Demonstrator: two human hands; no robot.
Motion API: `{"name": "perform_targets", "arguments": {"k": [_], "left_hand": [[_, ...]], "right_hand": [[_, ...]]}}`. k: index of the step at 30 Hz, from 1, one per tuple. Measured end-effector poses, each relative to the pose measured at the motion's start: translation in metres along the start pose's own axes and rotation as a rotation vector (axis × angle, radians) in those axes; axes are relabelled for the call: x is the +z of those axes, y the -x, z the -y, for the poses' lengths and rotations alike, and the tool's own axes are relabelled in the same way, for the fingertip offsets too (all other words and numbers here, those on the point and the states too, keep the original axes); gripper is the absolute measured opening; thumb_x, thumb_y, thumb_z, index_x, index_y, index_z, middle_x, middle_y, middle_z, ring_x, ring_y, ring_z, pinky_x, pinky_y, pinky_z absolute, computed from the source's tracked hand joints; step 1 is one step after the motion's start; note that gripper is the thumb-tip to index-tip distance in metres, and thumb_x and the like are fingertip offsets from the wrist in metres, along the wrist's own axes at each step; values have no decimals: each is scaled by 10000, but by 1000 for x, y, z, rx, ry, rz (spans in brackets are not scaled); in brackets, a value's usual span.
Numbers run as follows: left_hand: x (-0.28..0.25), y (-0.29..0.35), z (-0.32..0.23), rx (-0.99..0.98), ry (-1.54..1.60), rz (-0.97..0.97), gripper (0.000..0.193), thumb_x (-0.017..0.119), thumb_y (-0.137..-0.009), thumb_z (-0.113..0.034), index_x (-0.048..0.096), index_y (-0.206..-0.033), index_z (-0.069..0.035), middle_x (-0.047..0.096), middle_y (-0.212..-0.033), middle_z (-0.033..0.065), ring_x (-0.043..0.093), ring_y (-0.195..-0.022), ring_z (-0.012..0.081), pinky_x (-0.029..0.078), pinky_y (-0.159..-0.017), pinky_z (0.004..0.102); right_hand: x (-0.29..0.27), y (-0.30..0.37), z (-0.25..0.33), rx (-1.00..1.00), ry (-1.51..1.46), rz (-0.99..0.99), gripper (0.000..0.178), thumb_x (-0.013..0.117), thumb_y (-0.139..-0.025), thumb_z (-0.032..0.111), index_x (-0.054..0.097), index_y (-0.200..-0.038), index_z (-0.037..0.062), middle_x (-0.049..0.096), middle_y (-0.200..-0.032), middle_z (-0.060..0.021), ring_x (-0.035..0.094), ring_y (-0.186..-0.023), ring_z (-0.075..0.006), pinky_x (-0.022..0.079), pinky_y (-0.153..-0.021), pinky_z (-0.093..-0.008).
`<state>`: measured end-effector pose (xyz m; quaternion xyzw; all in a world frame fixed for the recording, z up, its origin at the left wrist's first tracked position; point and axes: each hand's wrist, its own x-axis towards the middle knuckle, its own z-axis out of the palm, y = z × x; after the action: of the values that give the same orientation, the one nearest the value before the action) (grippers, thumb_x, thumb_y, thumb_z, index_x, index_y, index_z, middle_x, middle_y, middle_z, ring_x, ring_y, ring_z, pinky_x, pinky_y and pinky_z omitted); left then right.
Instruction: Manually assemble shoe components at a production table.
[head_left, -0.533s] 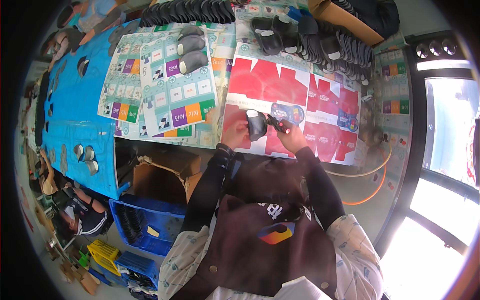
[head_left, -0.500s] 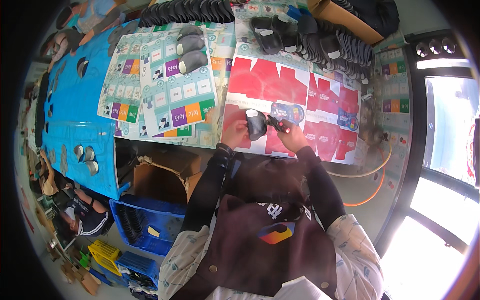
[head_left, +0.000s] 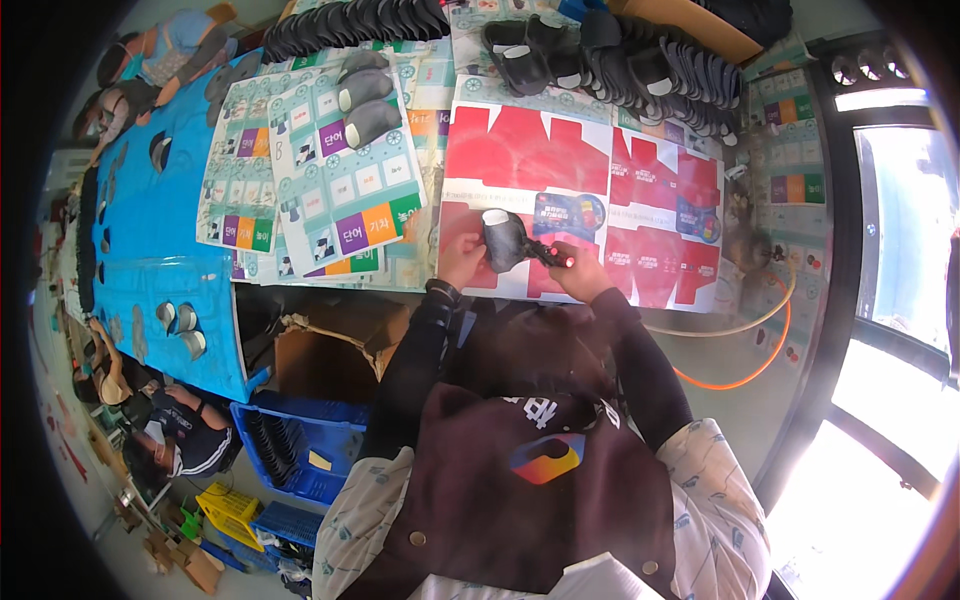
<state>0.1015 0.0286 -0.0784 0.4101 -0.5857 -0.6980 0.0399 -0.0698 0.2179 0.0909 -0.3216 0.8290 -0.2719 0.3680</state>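
Note:
Over the red printed sheet, my left hand grips a curved black shell-like piece by its left edge; a white patch shows at the piece's top. My right hand is closed on a small black tool with a red end, whose kind I cannot make out. The tool's black end lies right against the lower right edge of the piece, and whether they touch is unclear. The red and white printed sheet lies flat on the table beneath both hands.
Rows of nested black pieces line the table's far edge, with more stacked pieces at the far right. Three pieces rest on printed sheets. Left are a blue table, other people and a blue crate. An orange hose hangs right.
The black piece has tilted and shifted slightly left in my left hand, showing its white patch at the top. My right hand and the tool have dropped slightly. The whole view has shifted a little.

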Motion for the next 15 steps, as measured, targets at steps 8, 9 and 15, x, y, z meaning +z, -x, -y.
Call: {"name": "perform_targets", "arguments": {"k": [8,9,15], "left_hand": [[14,-5,0,69,-102,-50,408,769,-885,-246,628,-1182,-4,702,-961,94,694,-714,166,555,-664,309],[14,-5,-2,72,-103,-49,408,769,-885,-246,628,-1182,-4,702,-961,94,694,-714,166,555,-664,309],[16,-7,-2,102,-200,-57,446,822,-836,-313,635,-1113,-17,699,-966,92,695,-762,175,550,-685,316]], "right_hand": [[11,2,-21,-8,1,62,268,660,-832,181,684,-1053,30,688,-893,-227,669,-836,-413,511,-764,-451],[10,1,-20,-9,41,26,267,650,-832,176,680,-1054,30,685,-901,-238,663,-858,-437,508,-763,-464],[-9,-8,-2,-105,16,-180,231,558,-826,159,676,-987,42,665,-886,-293,636,-859,-504,508,-752,-570]]}}
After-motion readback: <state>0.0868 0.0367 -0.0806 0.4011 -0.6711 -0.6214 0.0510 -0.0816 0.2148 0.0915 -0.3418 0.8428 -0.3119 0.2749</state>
